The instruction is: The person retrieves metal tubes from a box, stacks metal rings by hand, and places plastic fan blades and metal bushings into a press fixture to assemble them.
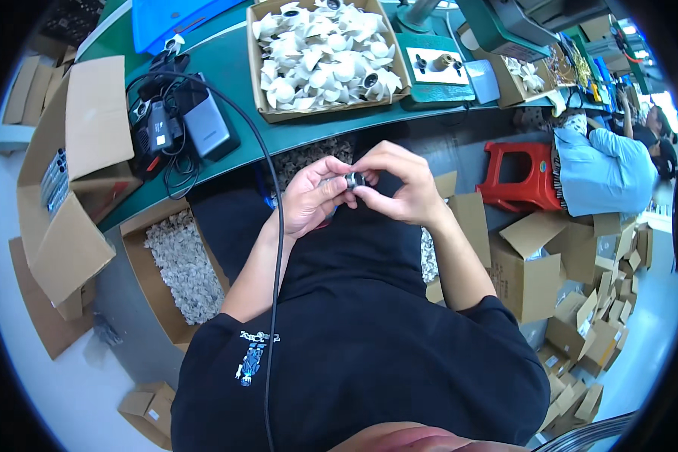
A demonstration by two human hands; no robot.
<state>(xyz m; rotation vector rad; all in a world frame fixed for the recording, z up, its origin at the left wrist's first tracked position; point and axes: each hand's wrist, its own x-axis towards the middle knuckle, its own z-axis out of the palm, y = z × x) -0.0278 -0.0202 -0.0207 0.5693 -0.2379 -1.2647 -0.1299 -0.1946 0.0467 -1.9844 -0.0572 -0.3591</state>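
Observation:
A small dark and silver cylindrical part (355,180) is held in front of my body, just off the near edge of the green bench (294,135). My left hand (314,200) is closed, pinching it between thumb and fingers. From the other side, my right hand (403,184) curls its thumb and forefinger around its end. The fingers cover much of the part, so its exact kind cannot be made out. Beyond the hands, on the bench, a cardboard box (331,110) holds many white bladed plastic pieces (324,56), some with dark round centres.
A green bench press (433,92) stands right of the box. Black devices with cables (162,124) and a grey box-shaped unit (209,124) lie left. A black cable (277,248) hangs before me. Cartons (535,271), a red stool (516,177) and a seated person (606,169) are at right.

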